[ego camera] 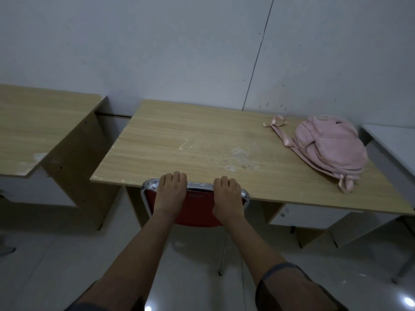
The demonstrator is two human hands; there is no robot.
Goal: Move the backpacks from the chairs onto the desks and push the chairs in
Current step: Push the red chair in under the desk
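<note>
A pink backpack (330,151) lies on its side at the right end of the wooden desk (179,140), its straps trailing towards the wall. A red chair (197,209) with a chrome frame stands tucked against the desk's front edge, its seat hidden under the top. My left hand (171,191) grips the left part of the backrest's top rail. My right hand (228,196) grips the right part of the same rail. Both sets of fingers curl over the rail and touch the desk edge.
A second wooden desk (33,131) stands to the left with a narrow gap between the two. A white table (390,140) adjoins on the right. A grey wall runs behind the desks. The floor is glossy pale tile.
</note>
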